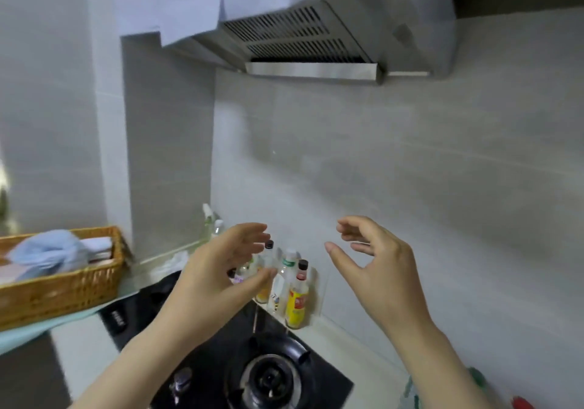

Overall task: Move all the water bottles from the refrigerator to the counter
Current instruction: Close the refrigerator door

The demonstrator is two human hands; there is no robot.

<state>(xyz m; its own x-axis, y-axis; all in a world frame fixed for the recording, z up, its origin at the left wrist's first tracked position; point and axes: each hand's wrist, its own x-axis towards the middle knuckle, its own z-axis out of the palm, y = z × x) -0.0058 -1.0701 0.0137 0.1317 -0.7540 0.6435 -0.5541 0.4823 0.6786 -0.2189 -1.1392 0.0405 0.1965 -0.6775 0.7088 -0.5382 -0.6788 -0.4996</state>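
Observation:
Both of my hands are raised in front of me over the stove, and neither holds anything. My left hand (218,269) has its fingers curled and apart, in front of the condiment bottles. My right hand (376,266) is open too, fingers spread, before the grey tiled wall. No refrigerator is in view. At the bottom right edge, part of a clear bottle with a green band (410,389) shows behind my right forearm; I cannot tell whether it is a water bottle. The white counter (354,345) runs along the wall beside the stove.
A black gas stove (268,377) lies below my hands. Several condiment bottles (297,301) stand in a clear rack against the wall. A wicker basket (63,291) with cloths sits at the left. A steel range hood (309,45) hangs overhead.

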